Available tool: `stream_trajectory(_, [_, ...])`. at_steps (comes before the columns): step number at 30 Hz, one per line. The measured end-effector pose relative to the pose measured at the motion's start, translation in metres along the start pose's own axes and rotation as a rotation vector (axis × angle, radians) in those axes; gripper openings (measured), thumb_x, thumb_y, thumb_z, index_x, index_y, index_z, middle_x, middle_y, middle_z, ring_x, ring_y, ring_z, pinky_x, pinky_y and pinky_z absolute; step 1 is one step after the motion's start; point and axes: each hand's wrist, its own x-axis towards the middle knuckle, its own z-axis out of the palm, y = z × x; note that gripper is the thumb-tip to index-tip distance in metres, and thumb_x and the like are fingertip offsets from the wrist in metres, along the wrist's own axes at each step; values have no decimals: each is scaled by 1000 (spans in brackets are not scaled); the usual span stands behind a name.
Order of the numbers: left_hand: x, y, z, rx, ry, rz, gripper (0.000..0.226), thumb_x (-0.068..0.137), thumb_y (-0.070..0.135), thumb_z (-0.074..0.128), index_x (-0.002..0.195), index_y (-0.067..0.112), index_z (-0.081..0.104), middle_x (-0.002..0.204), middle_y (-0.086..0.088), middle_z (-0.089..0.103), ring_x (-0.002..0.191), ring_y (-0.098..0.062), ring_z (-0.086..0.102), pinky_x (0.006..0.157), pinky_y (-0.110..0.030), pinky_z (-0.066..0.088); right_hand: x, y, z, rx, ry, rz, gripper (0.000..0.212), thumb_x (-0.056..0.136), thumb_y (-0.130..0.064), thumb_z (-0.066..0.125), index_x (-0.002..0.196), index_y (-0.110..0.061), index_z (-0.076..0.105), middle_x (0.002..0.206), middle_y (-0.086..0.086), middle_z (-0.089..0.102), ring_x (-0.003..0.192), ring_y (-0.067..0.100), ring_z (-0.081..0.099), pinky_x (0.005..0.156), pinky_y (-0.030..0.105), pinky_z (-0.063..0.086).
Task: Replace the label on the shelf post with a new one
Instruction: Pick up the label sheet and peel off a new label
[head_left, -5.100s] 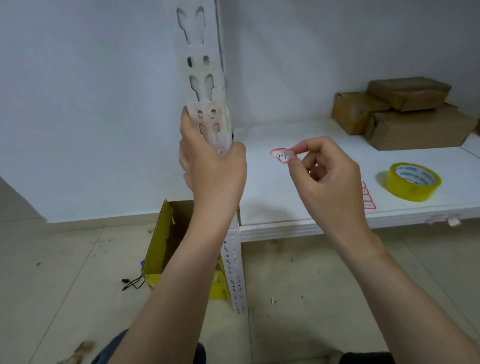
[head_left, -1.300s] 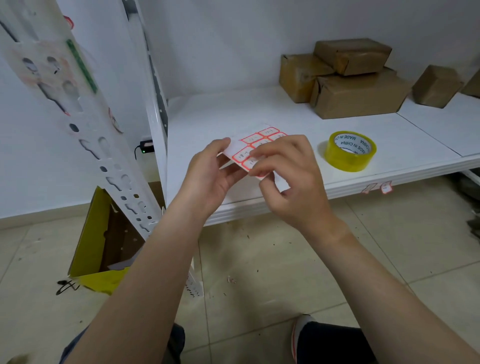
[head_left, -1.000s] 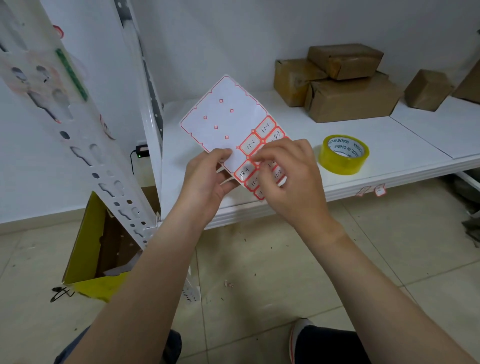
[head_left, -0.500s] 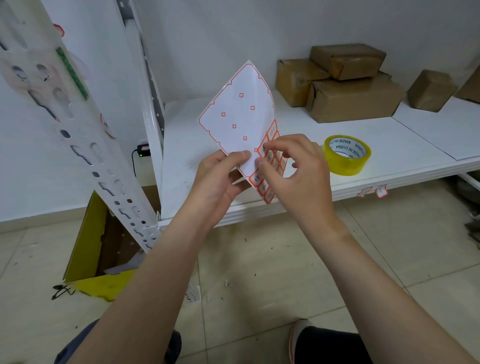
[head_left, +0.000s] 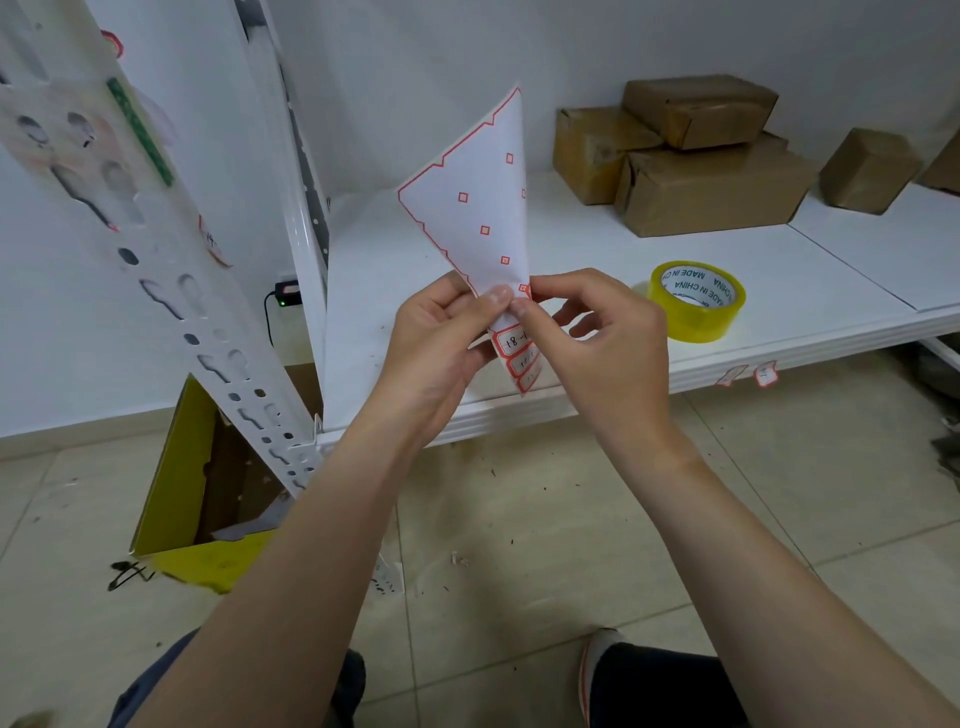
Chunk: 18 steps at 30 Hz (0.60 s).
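Observation:
A white label sheet (head_left: 480, 208) with red borders stands almost edge-on in front of me, several handwritten red-framed labels left at its lower end. My left hand (head_left: 441, 348) pinches the sheet from the left. My right hand (head_left: 597, 343) has thumb and forefinger closed on the sheet's edge, at a label. The perforated white shelf post (head_left: 156, 249) leans across the left side, with sticker remains and a small label on it; neither hand touches it.
The white shelf (head_left: 779, 280) holds a yellow tape roll (head_left: 696, 301) and several brown cardboard boxes (head_left: 711, 176). An open yellow box (head_left: 182, 499) sits on the tiled floor by the post. Two small labels (head_left: 748, 374) hang from the shelf's front edge.
Five seconds ago my left hand held the post and my right held a peeled label. Since then both hands took the label sheet, raised it and turned it nearly edge-on.

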Motion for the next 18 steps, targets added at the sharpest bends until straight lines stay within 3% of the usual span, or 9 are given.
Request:
stream_trajectory(3, [0, 2, 0, 2, -4, 5, 16, 100, 3, 61, 109, 11, 71, 99, -1, 83, 95, -20, 78, 90, -38, 64, -1, -1, 0, 40, 15, 26, 9, 89, -23, 81, 97, -19, 80, 87, -13, 75, 74, 19, 69, 62, 38, 57])
stream_trajectory(8, [-3, 5, 3, 28, -19, 16, 18, 100, 2, 61, 103, 15, 71, 91, 6, 83, 87, -11, 78, 90, -35, 62, 1, -4, -1, 103, 6, 104, 5, 90, -21, 82, 95, -21, 81, 80, -19, 71, 71, 4, 66, 61, 17, 51])
stream_trajectory(14, [-3, 4, 4, 34, -2, 21, 16, 99, 5, 63, 105, 17, 73, 95, 6, 83, 90, -14, 78, 91, -38, 62, 2, -9, -4, 149, -11, 165, 4, 93, -19, 78, 96, -18, 82, 81, -15, 75, 77, 11, 73, 63, 25, 58])
stream_trajectory(18, [-1, 3, 3, 38, 29, 17, 16, 99, 7, 64, 105, 19, 72, 95, 10, 83, 91, -12, 78, 90, -36, 64, 3, -9, -5, 115, -5, 184, 4, 94, -20, 78, 91, -23, 80, 82, -16, 75, 76, 10, 72, 61, 18, 54])
